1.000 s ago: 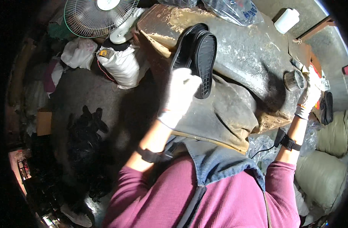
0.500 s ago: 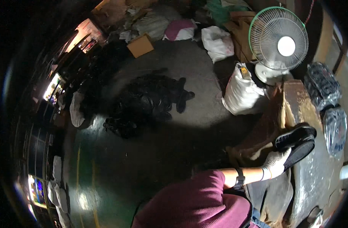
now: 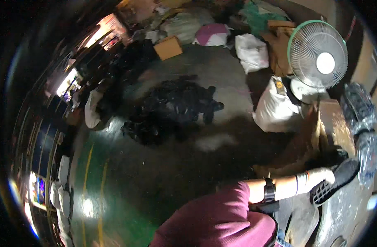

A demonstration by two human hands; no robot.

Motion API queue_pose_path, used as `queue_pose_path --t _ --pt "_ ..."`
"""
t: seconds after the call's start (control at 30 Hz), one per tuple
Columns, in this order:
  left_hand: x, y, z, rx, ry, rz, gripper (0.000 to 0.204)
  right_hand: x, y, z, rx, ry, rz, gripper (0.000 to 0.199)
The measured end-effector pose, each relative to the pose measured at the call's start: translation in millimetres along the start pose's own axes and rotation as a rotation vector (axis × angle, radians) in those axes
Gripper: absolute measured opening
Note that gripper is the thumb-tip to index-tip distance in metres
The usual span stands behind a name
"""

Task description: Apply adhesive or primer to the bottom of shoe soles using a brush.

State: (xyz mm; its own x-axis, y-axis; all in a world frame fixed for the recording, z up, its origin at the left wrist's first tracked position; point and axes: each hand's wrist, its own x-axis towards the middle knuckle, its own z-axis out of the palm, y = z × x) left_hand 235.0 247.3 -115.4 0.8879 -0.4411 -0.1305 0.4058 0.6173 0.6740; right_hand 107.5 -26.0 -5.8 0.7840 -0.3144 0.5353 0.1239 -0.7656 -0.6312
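My left hand (image 3: 322,176), in a pale glove, reaches across to the right over a worn work surface. Its fingers close on the edge of a black shoe sole (image 3: 336,182), whose grid-patterned cavity shows at the near end. Just behind that sole lies a second dark shoe piece (image 3: 338,154), partly covered and in shadow. A dark watch (image 3: 269,189) is on my left wrist, below a maroon sleeve. My right hand is not visible. A small rounded object (image 3: 340,242) at the lower edge is too cut off to name.
A pile of black soles (image 3: 176,103) lies on the floor ahead. A fan (image 3: 318,55) stands at the back right beside a white sack (image 3: 275,109). Clear-wrapped bundles (image 3: 357,107) line the right side. A cardboard box (image 3: 168,48) sits farther back.
The view has shifted, so the surroundings sit lower and farther right. The held sole has turned and separated from the other, its cavity now showing. The pale glove at the lower right has left view.
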Motion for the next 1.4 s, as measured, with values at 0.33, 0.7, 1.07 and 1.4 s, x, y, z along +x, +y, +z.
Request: queue_pose_path --t 0.33,0.7,1.07,1.4 --pt "-14.7 46.3 56.4 -0.475 -0.314 -0.208 0.071 24.8 9.1 -11.7 -0.131 0.200 0.084 0.055" --pt "-26.1 -22.7 55.2 -0.299 -0.379 -0.566 0.074 31.3 86.4 48.9 -0.145 0.377 -0.052 0.025" --pt "-18.9 -18.9 23.6 -0.476 -0.423 -0.746 0.080 -11.7 2.5 65.4 0.477 -0.013 0.137 0.020" --pt "6.1 -0.6 19.5 -0.567 -0.501 -0.652 0.065 -73.1 -47.2 47.6 0.842 -0.315 0.316 0.019"
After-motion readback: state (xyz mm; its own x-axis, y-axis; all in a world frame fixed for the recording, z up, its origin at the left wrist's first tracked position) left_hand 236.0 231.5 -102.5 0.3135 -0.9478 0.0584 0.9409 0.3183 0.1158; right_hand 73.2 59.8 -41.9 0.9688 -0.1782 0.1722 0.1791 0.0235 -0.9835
